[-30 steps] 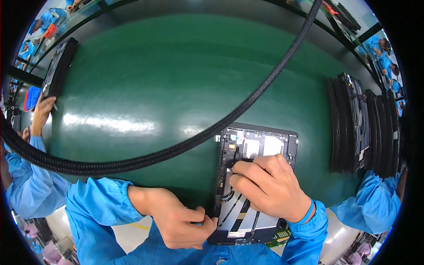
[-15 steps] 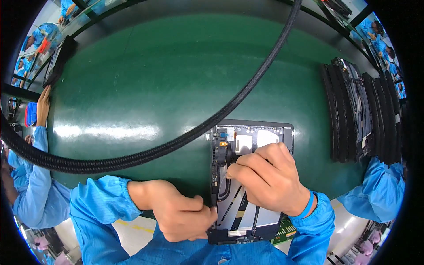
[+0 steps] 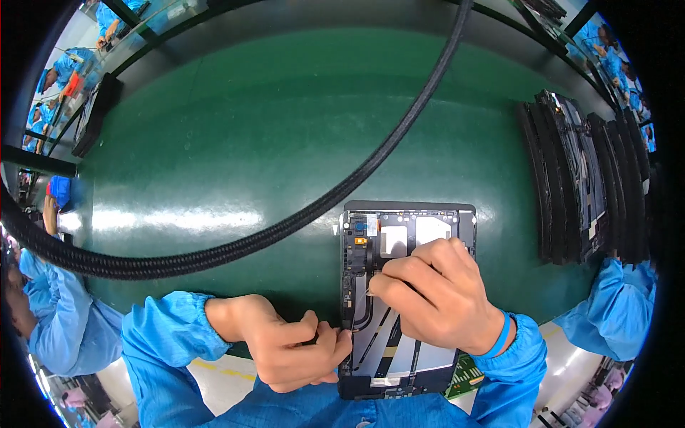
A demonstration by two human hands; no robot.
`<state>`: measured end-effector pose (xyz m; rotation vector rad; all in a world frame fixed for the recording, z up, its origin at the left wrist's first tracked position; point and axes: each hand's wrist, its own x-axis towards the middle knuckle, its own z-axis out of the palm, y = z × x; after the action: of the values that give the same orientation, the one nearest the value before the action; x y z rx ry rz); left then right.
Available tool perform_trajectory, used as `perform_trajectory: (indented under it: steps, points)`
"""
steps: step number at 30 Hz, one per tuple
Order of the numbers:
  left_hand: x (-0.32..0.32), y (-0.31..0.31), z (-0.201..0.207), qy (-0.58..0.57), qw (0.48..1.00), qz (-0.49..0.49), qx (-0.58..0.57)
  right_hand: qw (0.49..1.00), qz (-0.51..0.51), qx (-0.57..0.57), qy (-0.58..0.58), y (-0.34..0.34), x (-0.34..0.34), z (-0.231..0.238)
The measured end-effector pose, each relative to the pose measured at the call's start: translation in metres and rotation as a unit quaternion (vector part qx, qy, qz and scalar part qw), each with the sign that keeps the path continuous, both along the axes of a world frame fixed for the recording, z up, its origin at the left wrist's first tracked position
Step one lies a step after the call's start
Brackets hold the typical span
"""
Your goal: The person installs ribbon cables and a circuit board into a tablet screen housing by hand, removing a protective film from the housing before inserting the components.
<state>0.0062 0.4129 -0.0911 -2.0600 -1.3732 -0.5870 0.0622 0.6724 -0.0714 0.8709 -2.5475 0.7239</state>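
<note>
An opened tablet (image 3: 437, 360) lies in front of me, its insides facing up: dark boards and cables along the left side, pale panels and black strips in the middle. My left hand (image 3: 292, 346) is closed at its lower left edge, curled fingers against the rim; part of that grip is hidden. Over the tablet's middle right, my right hand (image 3: 435, 292) is closed in a pinch, fingertips near the cables on the left side. Something thin shows at those fingertips, too small to name.
A thick black braided hose (image 3: 342, 189) arches across the green table (image 3: 235, 150). Dark tablet-like panels (image 3: 571, 178) stand in a row at the right. A green circuit board (image 3: 464, 376) shows beneath the tablet's lower right. Co-workers in blue sit on both sides, one sleeve (image 3: 614, 307) close at right.
The view has shifted slightly. My left fingers have loosened a little at the tablet's edge; my right hand keeps its pinch. The co-worker's hand at left has drawn back from the dark panel.
</note>
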Motion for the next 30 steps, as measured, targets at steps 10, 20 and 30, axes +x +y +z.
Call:
perform_trajectory:
  steps: [10,20,30]
  points:
    - [-0.003,0.002,0.001,-0.007,1.000,-0.006,-0.016,0.999,0.013,-0.030,-0.001,0.001,0.000,-0.005]
    - [-0.005,0.003,0.004,-0.053,0.997,-0.035,-0.050,0.999,0.010,-0.032,-0.014,0.000,-0.001,-0.005]
    - [-0.004,0.003,0.006,-0.067,0.993,-0.003,-0.101,0.977,0.074,-0.123,-0.156,0.004,-0.026,0.002]
